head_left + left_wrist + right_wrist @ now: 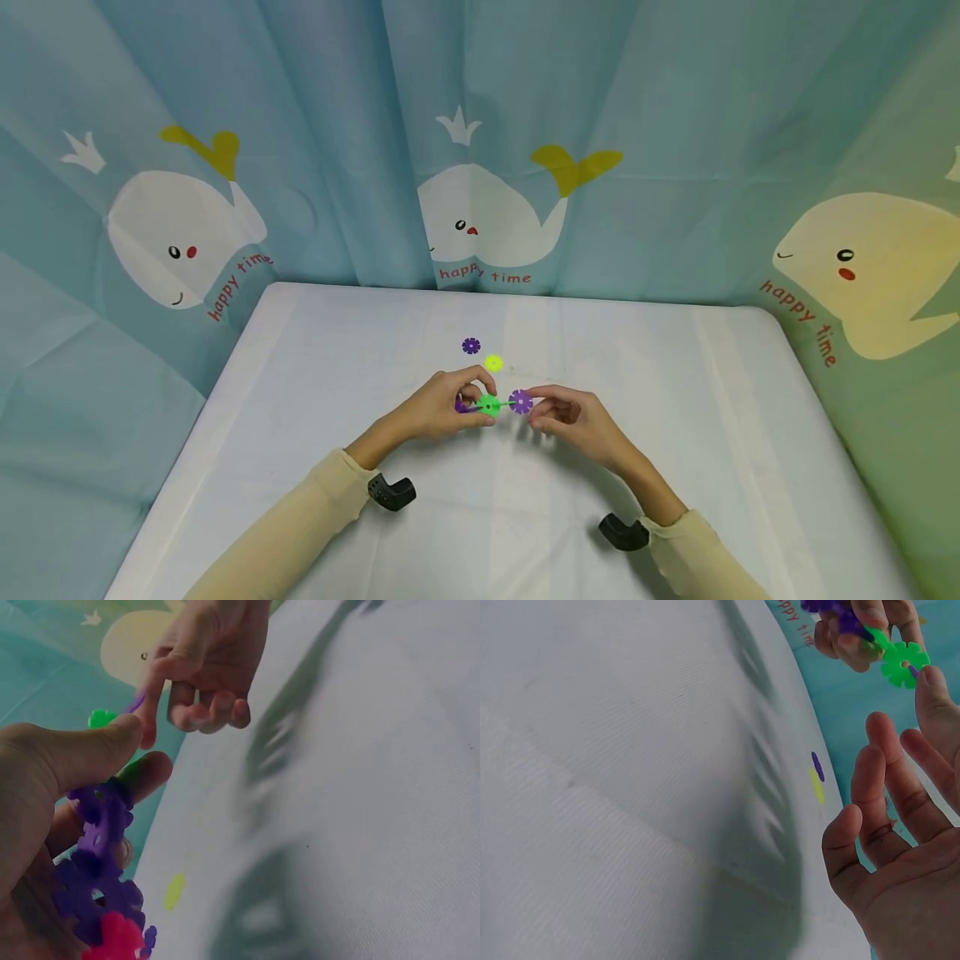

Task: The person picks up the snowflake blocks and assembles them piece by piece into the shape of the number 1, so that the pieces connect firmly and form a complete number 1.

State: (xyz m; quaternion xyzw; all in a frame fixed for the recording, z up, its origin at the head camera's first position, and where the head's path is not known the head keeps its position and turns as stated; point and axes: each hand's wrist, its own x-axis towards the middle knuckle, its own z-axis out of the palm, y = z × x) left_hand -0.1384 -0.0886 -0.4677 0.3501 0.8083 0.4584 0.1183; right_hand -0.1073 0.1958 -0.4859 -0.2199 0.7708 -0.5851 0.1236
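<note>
A chain of small notched plastic snowflake discs hangs between the hands above the table. My left hand (438, 407) grips its left part, with thumb and fingers around a green disc (488, 406) and linked purple discs (96, 889). A pink disc (118, 939) sticks out at the chain's lower end in the left wrist view. At the right end, a lighter purple disc (521, 402) joins the green part. My right hand (577, 423) holds that disc's edge at the index fingertip and thumb; its other fingers are loosely bent. The left palm partly hides the chain.
A loose dark purple disc (471, 345) and a yellow disc (493, 362) lie on the white-covered table (645, 358) beyond the hands. A blue curtain (337, 125) with whale prints stands along the table's back and sides.
</note>
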